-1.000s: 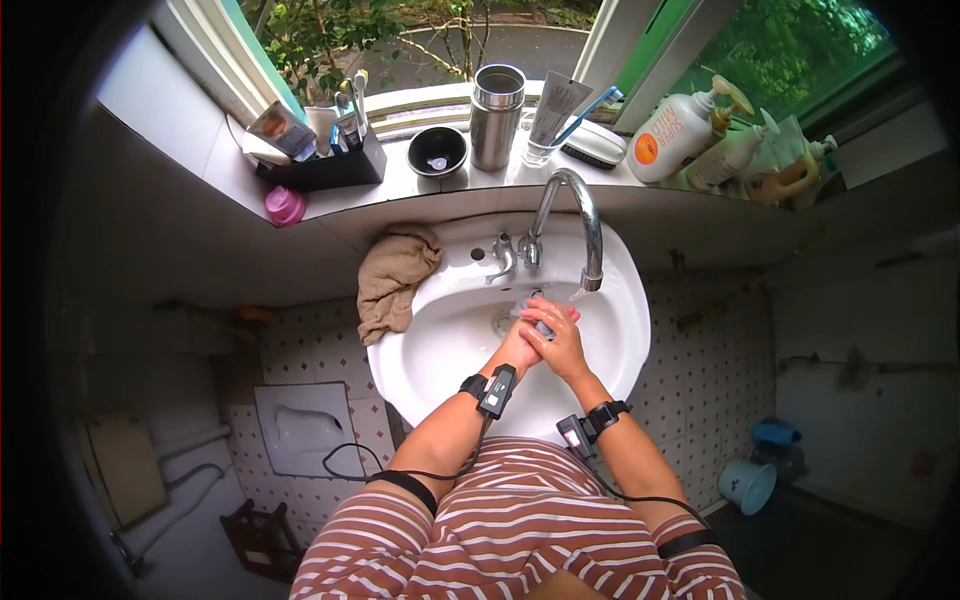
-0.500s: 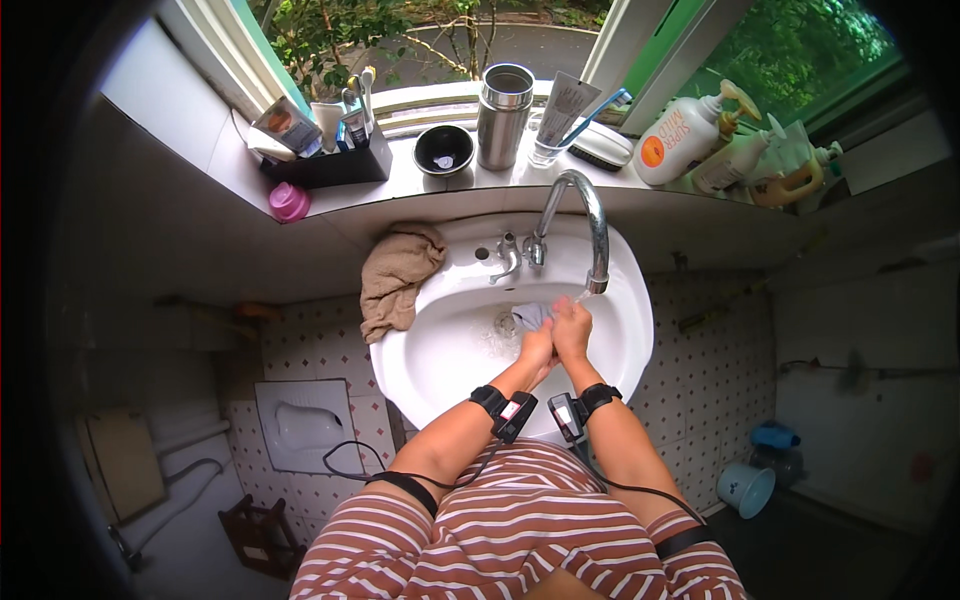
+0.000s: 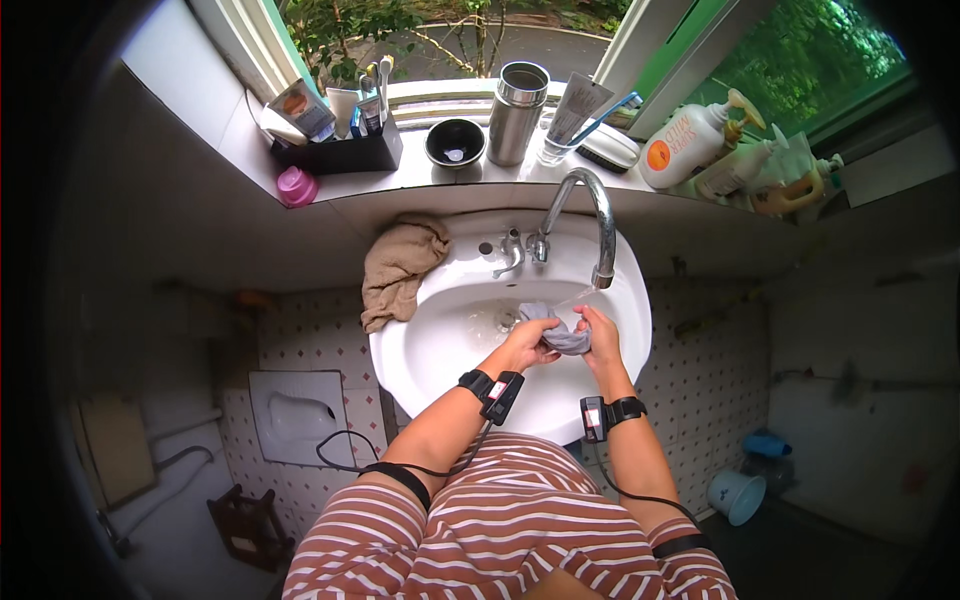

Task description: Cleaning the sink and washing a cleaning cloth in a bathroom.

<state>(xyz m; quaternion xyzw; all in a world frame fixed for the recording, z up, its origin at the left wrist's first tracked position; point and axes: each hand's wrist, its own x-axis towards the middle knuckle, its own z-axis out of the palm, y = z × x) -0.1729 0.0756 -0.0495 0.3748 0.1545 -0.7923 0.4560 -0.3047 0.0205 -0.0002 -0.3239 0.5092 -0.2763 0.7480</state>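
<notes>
Over the right half of the white sink (image 3: 440, 365), both hands hold a small grey cloth (image 3: 570, 342), wet-looking and bunched up. My left hand (image 3: 530, 343) grips its left side with the thumb on top. My right hand (image 3: 601, 335) has its fingers curled round the right end, just below the spout of the chrome faucet (image 3: 606, 240). A little water (image 3: 577, 297) shows by the spout. One end of the cloth hangs toward the drain (image 3: 507, 321). Whether it is a sock or a rag, I cannot tell.
A brown towel (image 3: 405, 270) drapes over the sink's left rim. The sill behind bears a black bowl (image 3: 455, 143), a steel tumbler (image 3: 517, 115), a glass (image 3: 553, 150), a brush (image 3: 608, 152), pump bottles (image 3: 690, 140) and a black toothbrush holder (image 3: 345, 155). Cables run along both forearms.
My hands, pressed together under the spout before, have moved apart and slightly toward me. The grey cloth now spans between them, showing more of itself.
</notes>
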